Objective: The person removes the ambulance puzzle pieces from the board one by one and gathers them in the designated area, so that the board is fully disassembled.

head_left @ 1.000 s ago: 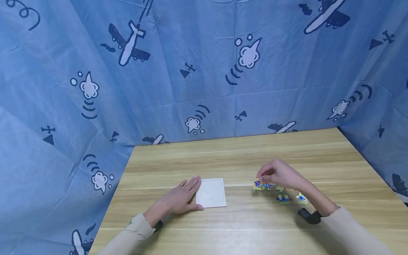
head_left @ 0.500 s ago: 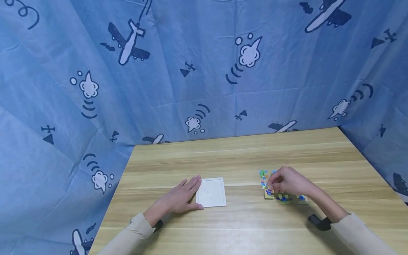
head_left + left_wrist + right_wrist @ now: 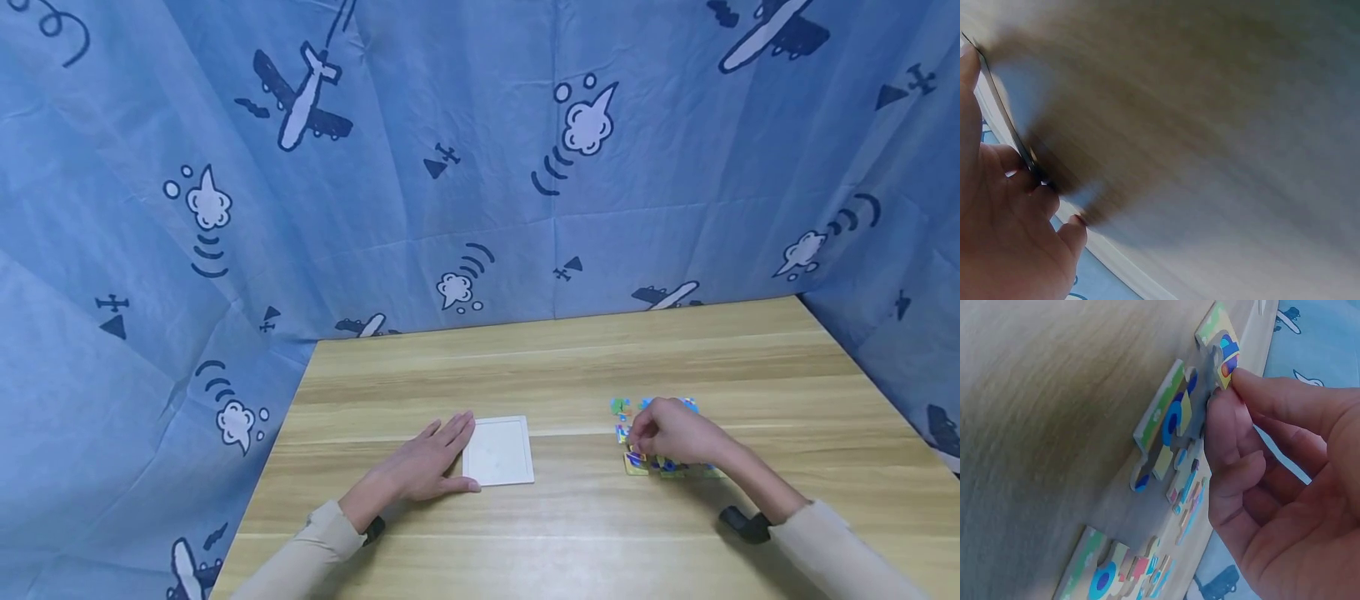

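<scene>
My right hand [image 3: 678,435] pinches a jigsaw puzzle piece [image 3: 1227,355] between thumb and forefinger. This piece has a green edge, a yellow ground and a blue and orange picture. In the head view it sits at the near left corner of a group of loose puzzle pieces [image 3: 619,407], partly hidden under the hand. In the right wrist view a wheel-printed piece [image 3: 1169,422] lies right beside it. My left hand [image 3: 422,468] rests flat with fingers straight along the left edge of a white square puzzle tray [image 3: 498,454], thumb at its near corner.
The wood-grain table [image 3: 420,550] runs back to a blue curtain [image 3: 480,167] with airplane prints, which also stands at both sides. More pieces [image 3: 1107,575] lie in loose rows beyond the right hand. Bare tabletop separates tray and pieces.
The right hand has moved right and toward me with the pinched piece, bringing it to the near left corner of the group. My left hand and the tray keep their places.
</scene>
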Available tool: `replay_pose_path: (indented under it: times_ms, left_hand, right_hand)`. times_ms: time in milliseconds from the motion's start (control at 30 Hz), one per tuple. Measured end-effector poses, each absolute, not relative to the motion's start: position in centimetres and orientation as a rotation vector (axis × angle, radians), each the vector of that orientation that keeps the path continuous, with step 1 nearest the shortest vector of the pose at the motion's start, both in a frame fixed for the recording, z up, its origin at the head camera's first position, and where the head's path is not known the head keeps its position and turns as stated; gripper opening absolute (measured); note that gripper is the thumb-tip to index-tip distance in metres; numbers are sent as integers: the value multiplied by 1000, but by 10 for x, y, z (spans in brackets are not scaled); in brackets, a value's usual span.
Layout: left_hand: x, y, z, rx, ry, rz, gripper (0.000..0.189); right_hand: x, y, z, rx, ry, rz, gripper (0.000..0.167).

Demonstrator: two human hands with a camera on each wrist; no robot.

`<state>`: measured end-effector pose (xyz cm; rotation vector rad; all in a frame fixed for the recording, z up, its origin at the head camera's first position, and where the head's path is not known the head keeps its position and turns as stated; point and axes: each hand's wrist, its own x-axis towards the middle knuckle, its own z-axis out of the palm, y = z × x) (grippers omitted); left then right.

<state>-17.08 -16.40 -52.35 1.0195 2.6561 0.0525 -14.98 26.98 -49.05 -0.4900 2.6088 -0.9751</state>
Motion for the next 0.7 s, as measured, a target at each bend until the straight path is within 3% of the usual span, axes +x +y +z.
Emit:
replay_pose_path:
  times_ms: [700]
  left_hand:
    - [-170,-164,-520,1022,2648,93,104]
  right_hand:
    - [-142,264,-499,-465,2693,-937,20]
